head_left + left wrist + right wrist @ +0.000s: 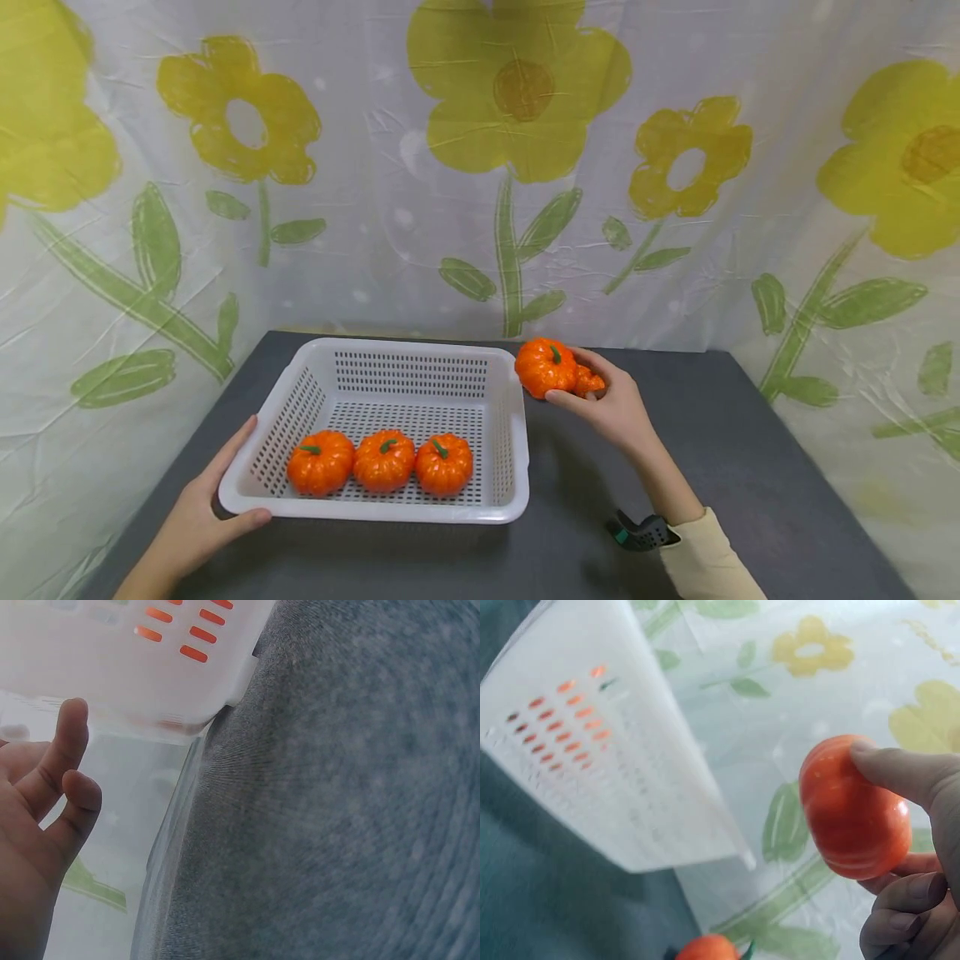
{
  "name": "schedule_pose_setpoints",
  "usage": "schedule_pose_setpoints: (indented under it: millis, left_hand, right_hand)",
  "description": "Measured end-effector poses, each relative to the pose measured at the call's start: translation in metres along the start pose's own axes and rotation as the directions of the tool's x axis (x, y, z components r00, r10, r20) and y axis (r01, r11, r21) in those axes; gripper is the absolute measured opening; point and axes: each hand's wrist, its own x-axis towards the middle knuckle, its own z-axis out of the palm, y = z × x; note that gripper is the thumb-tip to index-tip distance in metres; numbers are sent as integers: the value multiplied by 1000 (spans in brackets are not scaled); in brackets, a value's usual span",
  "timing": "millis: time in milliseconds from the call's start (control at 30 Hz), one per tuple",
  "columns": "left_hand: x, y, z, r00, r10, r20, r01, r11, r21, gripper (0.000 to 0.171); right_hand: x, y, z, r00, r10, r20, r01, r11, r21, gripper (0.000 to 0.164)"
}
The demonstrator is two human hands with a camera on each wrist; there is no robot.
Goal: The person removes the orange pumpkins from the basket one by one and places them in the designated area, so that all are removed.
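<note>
Here, flowered sheeting (367,200) backs the basket (375,509) and dark table (750,458).

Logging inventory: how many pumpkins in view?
5. Left pumpkin, middle pumpkin and right pumpkin are in the white basket; a fourth pumpkin is in the right hand; a fifth pumpkin shows partly behind that one. More could be hidden there.

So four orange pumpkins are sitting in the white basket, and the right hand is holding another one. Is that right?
Not quite: the head view shows three orange pumpkins, not four, in the white basket. The right hand is indeed holding another one.
</note>
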Motion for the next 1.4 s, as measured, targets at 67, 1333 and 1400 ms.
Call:
schedule_pose_setpoints:
  millis: [67, 1333, 1400]
  left_hand:
    - [0, 0, 0, 1000, 4, -1, -4, 1000, -3, 114]
    - [-1, -4, 1, 1000, 21, -2, -21, 1000, -20, 112]
    - [-1, -3, 1, 1000, 21, -1, -21, 1000, -18, 113]
  right_hand:
    - [-3, 6, -3, 1000, 6, -21, -7, 1000, -23, 73]
    - [-10, 103, 36, 991, 122, -61, -131, 975, -180, 85]
    - [-10, 105, 37, 991, 116, -64, -126, 976, -178, 84]
